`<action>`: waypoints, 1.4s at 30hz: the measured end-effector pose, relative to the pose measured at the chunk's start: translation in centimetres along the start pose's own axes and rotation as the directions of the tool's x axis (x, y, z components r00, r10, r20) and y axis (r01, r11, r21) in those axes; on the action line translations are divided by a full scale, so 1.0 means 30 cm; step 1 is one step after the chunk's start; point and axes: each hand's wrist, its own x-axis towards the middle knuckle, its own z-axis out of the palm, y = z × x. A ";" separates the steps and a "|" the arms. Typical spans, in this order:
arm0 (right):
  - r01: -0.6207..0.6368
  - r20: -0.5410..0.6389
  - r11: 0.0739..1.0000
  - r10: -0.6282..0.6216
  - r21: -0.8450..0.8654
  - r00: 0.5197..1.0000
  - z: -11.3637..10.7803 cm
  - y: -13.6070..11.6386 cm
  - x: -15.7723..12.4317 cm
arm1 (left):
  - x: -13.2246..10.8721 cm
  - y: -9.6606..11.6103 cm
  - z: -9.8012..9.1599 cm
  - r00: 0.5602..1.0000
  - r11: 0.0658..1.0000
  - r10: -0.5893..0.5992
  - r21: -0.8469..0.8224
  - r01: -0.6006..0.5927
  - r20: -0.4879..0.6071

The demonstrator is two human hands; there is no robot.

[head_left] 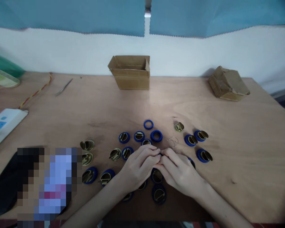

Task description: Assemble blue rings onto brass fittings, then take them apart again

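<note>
My left hand (pixel 139 166) and my right hand (pixel 179 169) meet fingertip to fingertip above the table. Both are closed in a pinch, and the fingers hide nearly all of what lies between them; only a dark blue trace shows there. Around them lie several round brass-coloured metal pieces with raised flaps, many seated in blue rings, such as one ringed piece (pixel 159 193) below my hands. An unringed brass piece (pixel 115 154) lies left of my left hand. Beyond my fingers are a loose thick blue ring (pixel 156 136), a thinner blue ring (pixel 148 124) and thin wire rings (pixel 173 142).
An open cardboard box (pixel 133 79) stands against the back wall, and a crumpled one (pixel 229 84) sits at the back right. Tweezers (pixel 64 87), a twisted wire (pixel 38 91) and a white power strip (pixel 8 122) are on the left. A pixelated area covers the lower left.
</note>
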 end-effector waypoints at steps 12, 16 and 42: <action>0.007 -0.001 0.999 -0.007 -0.036 1.000 0.027 -0.009 -0.016 | -0.002 0.003 0.003 1.000 1.000 -0.018 -0.020 0.018 0.008; 0.012 0.009 0.999 -0.012 -0.036 1.000 0.019 -0.008 -0.016 | -0.006 0.006 0.007 0.998 0.998 -0.057 -0.038 0.057 -0.003; -0.339 -0.112 0.801 0.445 0.494 0.889 0.041 0.006 -0.023 | -0.010 0.067 0.022 0.914 0.882 -0.405 -0.249 0.400 0.034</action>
